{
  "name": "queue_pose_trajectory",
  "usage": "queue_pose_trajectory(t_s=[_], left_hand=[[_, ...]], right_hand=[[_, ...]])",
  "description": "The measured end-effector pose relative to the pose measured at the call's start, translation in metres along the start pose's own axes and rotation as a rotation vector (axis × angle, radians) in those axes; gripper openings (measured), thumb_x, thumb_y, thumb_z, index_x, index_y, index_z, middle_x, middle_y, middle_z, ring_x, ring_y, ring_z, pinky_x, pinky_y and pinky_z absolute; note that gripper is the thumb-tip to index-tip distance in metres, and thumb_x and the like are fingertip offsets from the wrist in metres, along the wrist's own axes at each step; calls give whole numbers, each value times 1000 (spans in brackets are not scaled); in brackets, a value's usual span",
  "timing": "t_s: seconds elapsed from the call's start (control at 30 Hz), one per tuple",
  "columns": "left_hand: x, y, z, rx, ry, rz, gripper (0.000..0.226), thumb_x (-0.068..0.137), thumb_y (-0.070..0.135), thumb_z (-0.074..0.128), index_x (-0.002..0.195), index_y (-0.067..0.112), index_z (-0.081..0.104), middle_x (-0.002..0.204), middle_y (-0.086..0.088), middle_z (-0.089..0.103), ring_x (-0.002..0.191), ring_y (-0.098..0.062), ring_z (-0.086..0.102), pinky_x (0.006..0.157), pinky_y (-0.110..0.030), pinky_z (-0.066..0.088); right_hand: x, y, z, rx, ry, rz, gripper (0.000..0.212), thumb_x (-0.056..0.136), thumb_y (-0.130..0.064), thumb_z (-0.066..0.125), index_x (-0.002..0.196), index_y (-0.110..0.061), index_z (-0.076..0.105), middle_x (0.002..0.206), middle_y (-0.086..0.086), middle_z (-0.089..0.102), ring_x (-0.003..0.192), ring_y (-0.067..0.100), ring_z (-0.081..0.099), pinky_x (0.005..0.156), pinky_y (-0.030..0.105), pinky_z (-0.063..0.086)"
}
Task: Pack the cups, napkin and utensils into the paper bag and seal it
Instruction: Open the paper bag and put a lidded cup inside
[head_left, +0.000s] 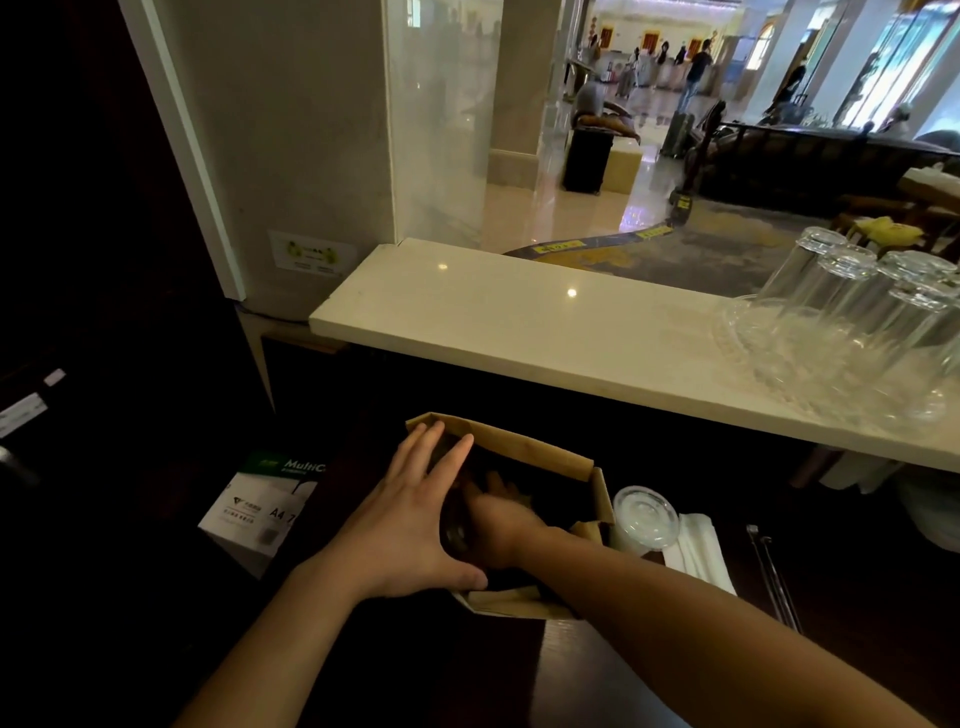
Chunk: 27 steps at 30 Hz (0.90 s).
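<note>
A brown paper bag (535, 449) stands open on the dark counter. My left hand (410, 519) spans the bag's left wall, fingers at the far rim and thumb at the near corner, holding it. My right hand (501, 514) is down inside the bag, wrapped around a dark cup (454, 532) that sits against the left wall; much of the cup is hidden in shadow. Just right of the bag stands a clear cup with a lid (645, 517). A white napkin (698, 553) lies beside it, and thin metal utensils (774, 577) lie further right.
A white marble ledge (519, 322) runs behind the bag, with several upturned glasses (852, 322) at its right end. A box of A4 paper (260, 506) sits low on the left. A hotel lobby with people lies beyond the ledge.
</note>
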<state>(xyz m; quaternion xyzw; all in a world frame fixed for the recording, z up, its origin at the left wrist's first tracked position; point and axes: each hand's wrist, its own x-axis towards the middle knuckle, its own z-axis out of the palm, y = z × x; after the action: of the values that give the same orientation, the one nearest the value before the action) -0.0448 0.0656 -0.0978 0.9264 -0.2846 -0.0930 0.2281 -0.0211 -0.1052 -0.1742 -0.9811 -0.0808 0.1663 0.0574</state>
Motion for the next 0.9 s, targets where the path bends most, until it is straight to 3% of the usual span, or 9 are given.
queue_pose_trajectory(t_s=[0.27,0.4,0.5,0.67,0.8,0.9], left_hand=[[3,-2,1,-7,4,-11,133,48,76,73,142,55,-19,151,26,-33,134,2,-36,112,-51,17],[4,-2,1,-7,-2,-8,133,47,75,73,141,57,-19,151,26,-33,135,1,-35,112,-52,18],[4,-4,2,0,-4,-2,133,47,75,74,142,56,-19,150,26,-34,134,2,-36,112,-52,19],[3,-5,5,1,19,-7,135,44,77,72,141,57,-19,150,26,-35,133,4,-37,112,-52,19],[3,-3,5,15,17,-13,134,45,77,71,140,58,-22,148,26,-36,130,6,-40,112,-51,15],[3,0,6,27,15,-10,134,47,77,72,139,57,-23,149,25,-36,130,5,-40,111,-49,13]], right_hand=[[6,3,10,-32,-16,32,94,73,-50,73,148,-22,23,148,16,31,134,41,31,108,54,33],[-8,0,-11,40,-6,17,79,82,-43,67,147,-21,28,143,14,42,131,38,37,107,51,36],[-43,-4,-41,112,107,-75,52,88,-35,65,135,-23,48,127,10,50,113,33,52,96,45,47],[-120,6,-88,380,438,-187,30,83,-27,70,111,-35,68,101,-14,59,87,4,59,75,18,51],[-139,65,-91,544,721,82,22,81,-24,74,99,-35,69,82,-12,65,76,5,65,66,22,52],[-123,119,-67,366,518,375,50,79,-33,75,127,-25,60,111,-1,66,105,22,63,84,33,52]])
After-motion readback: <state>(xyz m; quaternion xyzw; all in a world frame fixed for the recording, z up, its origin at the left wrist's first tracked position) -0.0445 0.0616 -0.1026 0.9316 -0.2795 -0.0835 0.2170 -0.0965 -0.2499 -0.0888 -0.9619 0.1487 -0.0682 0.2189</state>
